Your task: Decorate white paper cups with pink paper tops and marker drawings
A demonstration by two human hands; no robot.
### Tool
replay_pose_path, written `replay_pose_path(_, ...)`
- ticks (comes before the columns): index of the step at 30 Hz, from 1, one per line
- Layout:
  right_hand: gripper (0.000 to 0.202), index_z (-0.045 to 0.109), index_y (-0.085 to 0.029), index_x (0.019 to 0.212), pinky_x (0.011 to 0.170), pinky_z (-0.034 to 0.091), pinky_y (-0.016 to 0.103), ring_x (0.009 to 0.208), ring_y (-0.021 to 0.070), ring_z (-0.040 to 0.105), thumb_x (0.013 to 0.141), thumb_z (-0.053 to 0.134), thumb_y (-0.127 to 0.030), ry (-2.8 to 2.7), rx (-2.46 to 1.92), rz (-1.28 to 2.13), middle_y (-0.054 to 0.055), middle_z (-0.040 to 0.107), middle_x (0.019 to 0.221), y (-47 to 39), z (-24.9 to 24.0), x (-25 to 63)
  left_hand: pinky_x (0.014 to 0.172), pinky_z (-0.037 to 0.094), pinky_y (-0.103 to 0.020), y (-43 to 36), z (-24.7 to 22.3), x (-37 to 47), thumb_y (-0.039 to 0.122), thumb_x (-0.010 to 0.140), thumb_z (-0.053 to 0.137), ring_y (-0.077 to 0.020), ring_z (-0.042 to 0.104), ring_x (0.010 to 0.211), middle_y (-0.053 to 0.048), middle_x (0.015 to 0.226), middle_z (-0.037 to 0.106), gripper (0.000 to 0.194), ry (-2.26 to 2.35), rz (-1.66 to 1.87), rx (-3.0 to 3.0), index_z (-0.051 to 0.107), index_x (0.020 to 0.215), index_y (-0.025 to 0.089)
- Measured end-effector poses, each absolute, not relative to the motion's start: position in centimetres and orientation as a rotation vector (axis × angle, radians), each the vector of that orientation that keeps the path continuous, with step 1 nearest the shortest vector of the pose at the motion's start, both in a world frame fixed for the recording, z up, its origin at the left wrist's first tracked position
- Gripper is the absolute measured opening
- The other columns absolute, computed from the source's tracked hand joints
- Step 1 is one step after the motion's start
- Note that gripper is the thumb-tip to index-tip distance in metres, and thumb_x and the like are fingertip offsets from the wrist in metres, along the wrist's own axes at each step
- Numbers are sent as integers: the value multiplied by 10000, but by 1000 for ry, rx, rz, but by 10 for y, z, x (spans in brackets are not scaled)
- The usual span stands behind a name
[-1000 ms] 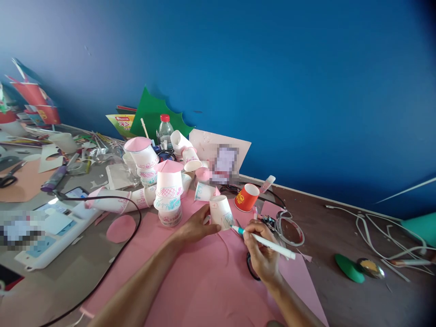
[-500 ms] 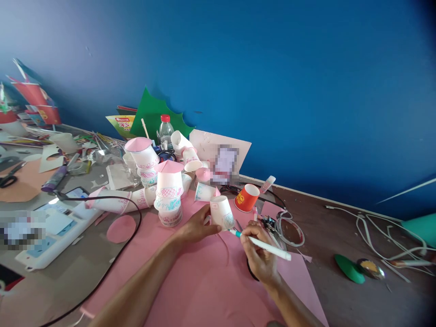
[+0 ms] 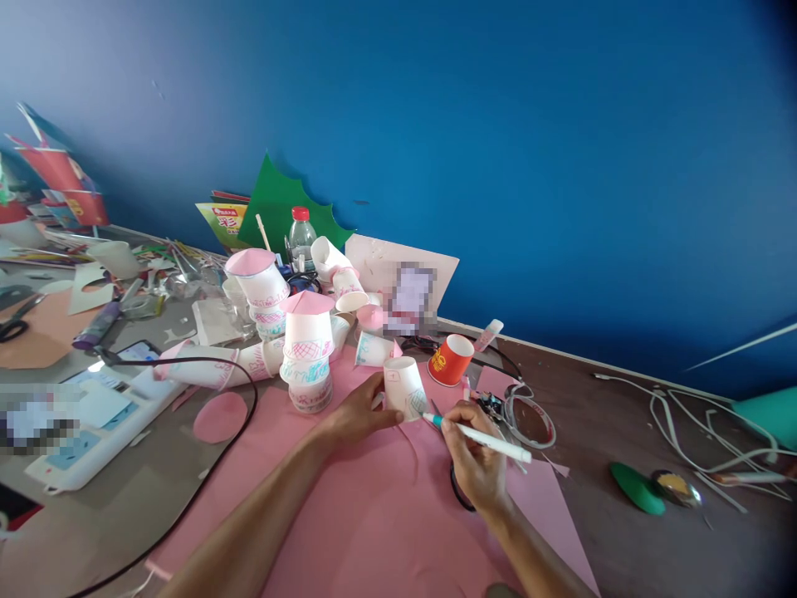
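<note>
My left hand (image 3: 364,411) grips a white paper cup (image 3: 403,384) low on its left side, thumb in front. The cup stands upside down and carries a small red-outlined box and a teal crosshatched patch. In my right hand (image 3: 476,457) is a white marker (image 3: 491,443), its teal tip end at the cup's lower right side. Whether the tip touches the cup I cannot tell. Beneath both hands lies a pink paper sheet (image 3: 361,515). Black-handled scissors (image 3: 459,490) lie partly hidden under my right hand.
Stacked decorated cups with a pink cone roof (image 3: 308,332) stand left of my hands. A red paper cup (image 3: 451,360) and a tape roll (image 3: 529,419) are at the right. A black cable (image 3: 252,390) crosses the left side. Behind runs a blue wall (image 3: 498,166).
My right hand has shifted slightly, and the marker tip has moved up a little beside the cup. My left hand keeps its grip on the cup.
</note>
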State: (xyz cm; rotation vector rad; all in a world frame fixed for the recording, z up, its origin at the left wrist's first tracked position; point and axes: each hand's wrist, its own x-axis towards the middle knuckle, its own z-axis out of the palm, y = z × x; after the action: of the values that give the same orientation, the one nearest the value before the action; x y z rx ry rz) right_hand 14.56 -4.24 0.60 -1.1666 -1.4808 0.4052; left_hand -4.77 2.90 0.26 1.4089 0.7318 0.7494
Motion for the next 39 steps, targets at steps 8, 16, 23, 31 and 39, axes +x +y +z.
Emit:
replay_pose_path(8, 68, 564, -221, 836, 465, 382, 217, 531, 109, 479, 900, 542, -233, -1363, -1115, 523, -33, 529, 662, -42, 7, 144, 977, 418, -405, 30, 2, -49, 333, 747, 738, -302, 497, 1201, -118, 1325, 540, 648, 739, 710, 1418, 475, 1319, 179)
replay_pose_path(16, 115, 562, -212, 771, 474, 373, 232, 541, 115, 469, 883, 552, -237, -1409, -1148, 501, -22, 530, 664, -39, 1, 148, 970, 421, -408, 30, 0, -49, 315, 749, 735, -304, 505, 1188, -120, 1288, 561, 622, 749, 717, 1406, 483, 1300, 174)
replay_pose_path(23, 107, 566, -212, 778, 452, 352, 228, 500, 105, 438, 880, 563, -245, -1322, -1143, 538, -38, 508, 617, -38, 0, 152, 983, 414, -412, 31, -2, -49, 314, 743, 740, -306, 499, 1199, -118, 1289, 563, 621, 740, 705, 1427, 487, 1291, 170)
replay_pose_path(31, 79, 576, -222, 805, 478, 394, 226, 534, 111, 482, 878, 573, -252, -1312, -1115, 605, -29, 546, 666, -37, -1, 148, 1013, 401, -422, 31, -2, -50, 298, 745, 743, -305, 482, 1236, -126, 1385, 498, 731, 690, 694, 1405, 407, 1387, 197)
replay_pose_path(39, 105, 578, -212, 761, 434, 348, 214, 480, 96, 433, 848, 601, -266, -1200, -1146, 579, -48, 510, 605, -37, -1, 156, 1023, 395, -438, 31, -5, -50, 308, 726, 760, -318, 479, 1244, -129, 1391, 497, 786, 698, 694, 1395, 387, 1409, 201)
